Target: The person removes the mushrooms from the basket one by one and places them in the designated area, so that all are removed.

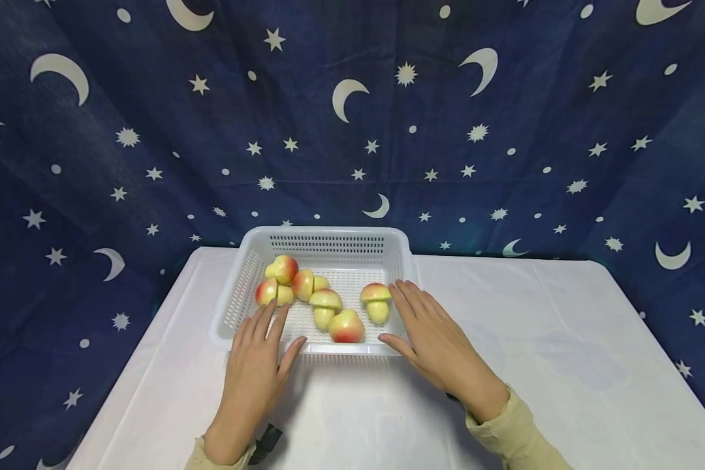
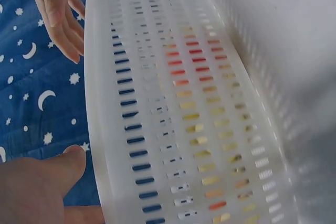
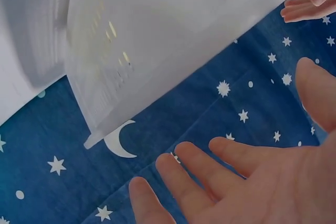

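- Head view: the left hand (image 1: 257, 362) is reaching over the near-left rim of a white, slotted plastic basket (image 1: 329, 230), fingers extended and gripping nothing; whether it is touching the rim, I cannot tell.
- The right hand (image 1: 431, 333) is lying flat-fingered over the near-right corner, thumb apart, holding nothing; its fingertips are ending just beside the rightmost of six yellow-and-red, mushroom-shaped pieces (image 1: 326, 299), all resting inside the basket.
- A sideways nudge there could be tipping that piece, I judge; an uneven pull on the rim could be sending the rounded caps rolling together.
- The pieces are looking smooth, with domed caps and stubby stems; a creased white tablecloth (image 1: 564, 405) is spreading beneath the basket.
- Left wrist view: the left thumb is standing just beside the rim, closing on nothing; red and yellow are showing through rows of oblong slots.
- Right wrist view: the right hand's fingers are spreading, clear of the translucent-looking wall; a dark blue cloth with white stars and moons (image 3: 178, 124) is filling the background.
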### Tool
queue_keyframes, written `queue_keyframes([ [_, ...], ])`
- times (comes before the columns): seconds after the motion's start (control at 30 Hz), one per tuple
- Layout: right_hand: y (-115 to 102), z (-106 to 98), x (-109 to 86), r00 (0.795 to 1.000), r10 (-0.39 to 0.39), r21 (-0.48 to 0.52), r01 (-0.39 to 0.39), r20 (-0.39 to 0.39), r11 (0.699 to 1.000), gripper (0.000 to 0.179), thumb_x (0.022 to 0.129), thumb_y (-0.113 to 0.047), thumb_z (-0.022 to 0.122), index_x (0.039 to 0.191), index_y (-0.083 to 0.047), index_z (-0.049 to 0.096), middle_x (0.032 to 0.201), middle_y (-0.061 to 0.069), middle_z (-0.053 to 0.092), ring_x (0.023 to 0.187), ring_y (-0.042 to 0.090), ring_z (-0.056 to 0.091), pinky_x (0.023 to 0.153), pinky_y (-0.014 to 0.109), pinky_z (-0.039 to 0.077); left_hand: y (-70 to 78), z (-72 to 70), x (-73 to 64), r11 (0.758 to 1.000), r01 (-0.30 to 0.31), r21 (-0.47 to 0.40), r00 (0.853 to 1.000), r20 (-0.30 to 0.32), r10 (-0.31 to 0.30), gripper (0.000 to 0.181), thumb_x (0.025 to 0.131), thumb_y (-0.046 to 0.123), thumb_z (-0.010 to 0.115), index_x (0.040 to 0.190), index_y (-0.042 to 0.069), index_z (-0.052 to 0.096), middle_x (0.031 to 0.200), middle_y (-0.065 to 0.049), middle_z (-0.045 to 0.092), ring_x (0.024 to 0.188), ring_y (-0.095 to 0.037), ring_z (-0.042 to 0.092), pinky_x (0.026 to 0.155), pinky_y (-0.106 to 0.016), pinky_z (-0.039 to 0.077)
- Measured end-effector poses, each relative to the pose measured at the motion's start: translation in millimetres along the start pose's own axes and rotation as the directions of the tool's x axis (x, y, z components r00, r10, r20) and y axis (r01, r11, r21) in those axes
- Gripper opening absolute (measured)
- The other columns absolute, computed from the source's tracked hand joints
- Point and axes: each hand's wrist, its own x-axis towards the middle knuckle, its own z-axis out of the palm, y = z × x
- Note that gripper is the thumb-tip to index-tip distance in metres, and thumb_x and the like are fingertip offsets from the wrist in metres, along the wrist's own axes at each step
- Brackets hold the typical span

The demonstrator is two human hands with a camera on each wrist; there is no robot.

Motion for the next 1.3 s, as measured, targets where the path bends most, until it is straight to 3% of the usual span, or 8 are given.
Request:
queue_keyframes([
  [0.27,-4,-2,9.0,1.000,-0.026,0.021,0.026,0.014,0.999,0.078,0.097,-0.050,0.056,0.153,-0.001,0.032,0.155,0.018,0.038,0.145,0.032,0.035,0.120,0.048,0.031,-11.9,-0.7,-1.1,1.000,-0.001,-0.003,1.000,-0.016,0.001,0.062,0.089,0.036,0.066,0.139,0.001,0.054,0.140,-0.024,0.053,0.130,-0.040,0.048,0.110,-0.055,0.036],
  [0.63,-11,-7,20.1,0.997,-0.040,0.086,0.035,0.062,0.996,0.076,0.098,-0.047,0.056,0.154,-0.003,0.030,0.156,0.015,0.038,0.145,0.029,0.036,0.120,0.046,0.032,-23.8,-5.3,1.7,0.998,0.037,-0.042,0.998,-0.042,-0.039,0.057,0.086,0.029,0.073,0.133,-0.001,0.058,0.134,-0.024,0.057,0.123,-0.044,0.052,0.107,-0.056,0.038],
  [1.0,-13,-11,30.1,0.993,-0.067,0.087,0.059,0.092,0.994,0.075,0.099,-0.047,0.054,0.154,-0.002,0.030,0.155,0.016,0.040,0.144,0.030,0.038,0.119,0.045,0.033,-35.1,-8.1,9.2,0.995,0.073,-0.066,0.995,-0.070,-0.078,0.056,0.086,0.024,0.074,0.133,-0.002,0.058,0.134,-0.025,0.057,0.122,-0.046,0.051,0.106,-0.058,0.037],
  [1.3,-17,-13,43.2,0.986,-0.100,0.124,0.083,0.136,0.989,0.079,0.098,-0.048,0.055,0.155,-0.001,0.027,0.154,0.014,0.041,0.143,0.029,0.039,0.118,0.045,0.034,-49.8,-12.7,17.4,0.991,0.102,-0.086,0.989,-0.096,-0.110,0.045,0.088,0.017,0.073,0.128,0.001,0.062,0.134,-0.024,0.056,0.124,-0.046,0.049,0.102,-0.060,0.038],
])
